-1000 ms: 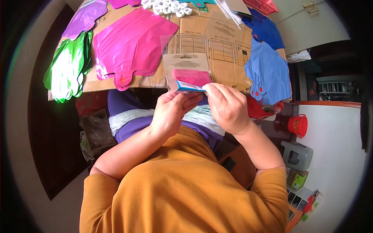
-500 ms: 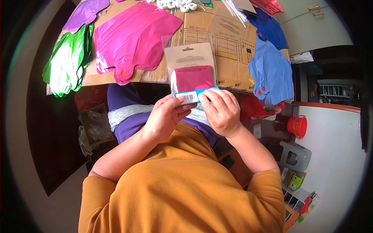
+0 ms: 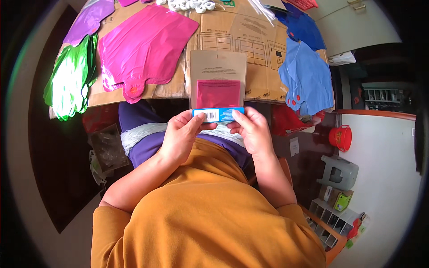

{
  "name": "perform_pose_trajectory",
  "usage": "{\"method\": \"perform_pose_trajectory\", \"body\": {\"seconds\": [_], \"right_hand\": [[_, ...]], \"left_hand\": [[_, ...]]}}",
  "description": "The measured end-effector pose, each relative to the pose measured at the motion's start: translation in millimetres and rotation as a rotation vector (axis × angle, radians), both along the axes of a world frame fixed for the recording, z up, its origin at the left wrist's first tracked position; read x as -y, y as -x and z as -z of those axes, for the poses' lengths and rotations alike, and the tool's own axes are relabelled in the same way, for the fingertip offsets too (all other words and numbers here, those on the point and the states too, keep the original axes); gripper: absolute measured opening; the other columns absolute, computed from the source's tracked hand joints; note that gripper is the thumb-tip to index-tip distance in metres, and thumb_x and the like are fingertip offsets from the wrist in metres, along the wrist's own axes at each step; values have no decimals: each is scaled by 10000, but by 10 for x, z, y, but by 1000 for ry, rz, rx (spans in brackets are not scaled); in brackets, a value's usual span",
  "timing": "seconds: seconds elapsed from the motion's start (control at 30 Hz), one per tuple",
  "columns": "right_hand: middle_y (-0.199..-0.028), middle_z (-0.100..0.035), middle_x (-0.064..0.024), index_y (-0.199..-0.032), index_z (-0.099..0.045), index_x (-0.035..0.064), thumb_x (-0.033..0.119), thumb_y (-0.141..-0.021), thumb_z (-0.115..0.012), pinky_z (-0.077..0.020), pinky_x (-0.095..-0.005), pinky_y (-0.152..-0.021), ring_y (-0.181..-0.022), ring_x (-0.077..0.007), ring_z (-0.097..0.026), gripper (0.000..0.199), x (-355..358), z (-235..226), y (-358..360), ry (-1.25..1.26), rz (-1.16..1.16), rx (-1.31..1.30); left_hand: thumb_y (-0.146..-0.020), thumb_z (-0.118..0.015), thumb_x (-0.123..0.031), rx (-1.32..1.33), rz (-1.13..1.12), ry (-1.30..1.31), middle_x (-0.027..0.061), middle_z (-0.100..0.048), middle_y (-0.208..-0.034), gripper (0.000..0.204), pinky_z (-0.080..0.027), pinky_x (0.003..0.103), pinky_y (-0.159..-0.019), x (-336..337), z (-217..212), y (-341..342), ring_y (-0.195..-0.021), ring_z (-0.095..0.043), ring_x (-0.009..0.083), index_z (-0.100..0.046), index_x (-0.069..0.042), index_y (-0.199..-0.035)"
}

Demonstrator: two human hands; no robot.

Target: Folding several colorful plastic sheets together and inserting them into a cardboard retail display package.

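Between my hands I hold a clear retail packet point(image 3: 218, 67) with a brown backing card and folded pink foil point(image 3: 218, 93) showing inside. Across its lower edge runs a blue label point(image 3: 225, 114) with a barcode. My left hand point(image 3: 182, 131) pinches the label's left end, thumb on top and fingers beneath. At the right end, my right hand point(image 3: 254, 129) grips likewise with its thumb on the label. The packet is upright over my lap, in front of the table's near edge.
Cardboard point(image 3: 259, 27) covers the table. On it lie a pink flat foil balloon point(image 3: 147, 49), green foil balloons point(image 3: 73, 76), purple ones point(image 3: 89, 20) and blue ones point(image 3: 306, 76). White ribbon coils point(image 3: 192, 4) sit at the back. A red bucket point(image 3: 341, 137) stands at right.
My right hand has shifted from fingers laid over the label to a thumb-on-top grip. The packet has turned from a slight tilt to nearly level. My right forearm has drawn inward.
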State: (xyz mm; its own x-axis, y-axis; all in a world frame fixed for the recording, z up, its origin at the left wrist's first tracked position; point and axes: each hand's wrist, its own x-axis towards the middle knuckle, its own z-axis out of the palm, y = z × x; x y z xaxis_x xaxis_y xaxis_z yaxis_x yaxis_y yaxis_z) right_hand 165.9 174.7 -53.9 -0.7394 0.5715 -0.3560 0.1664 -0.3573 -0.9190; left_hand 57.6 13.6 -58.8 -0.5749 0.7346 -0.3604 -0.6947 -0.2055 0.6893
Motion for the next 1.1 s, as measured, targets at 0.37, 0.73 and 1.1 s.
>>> {"method": "perform_pose_trajectory", "body": {"seconds": [0.37, 0.73, 1.1], "right_hand": [[-586, -589, -39, -736, -595, 35, 357, -842, -741, -433, -209, -448, -471, -83, -529, 370, 51, -30, 129, -64, 65, 62], [-770, -641, -26, -883, -618, 21, 310, -889, -699, -489, -230, -641, -686, -68, -590, 300, 17, -14, 81, -62, -66, -136], [-892, -680, -127, -1015, -621, -13, 195, -909, -667, -581, -311, -742, -771, -187, -677, 237, -26, 80, 69, 261, -76, -101]], "left_hand": [[-981, -552, -217, -54, -38, 145, 138, -685, -947, 247, -561, 321, -799, -31, -15, 102, -817, -685, 201, -589, 18, -1048], [-917, -632, -75, -12, -72, 104, 89, -675, -881, 120, -566, 284, -774, -44, -10, 76, -781, -658, 150, -618, 29, -976], [-840, -697, -224, -1254, 296, 698, 145, -615, -577, 264, -504, 331, -515, 86, -617, 495, -508, -618, 233, -642, 22, -760]]}}
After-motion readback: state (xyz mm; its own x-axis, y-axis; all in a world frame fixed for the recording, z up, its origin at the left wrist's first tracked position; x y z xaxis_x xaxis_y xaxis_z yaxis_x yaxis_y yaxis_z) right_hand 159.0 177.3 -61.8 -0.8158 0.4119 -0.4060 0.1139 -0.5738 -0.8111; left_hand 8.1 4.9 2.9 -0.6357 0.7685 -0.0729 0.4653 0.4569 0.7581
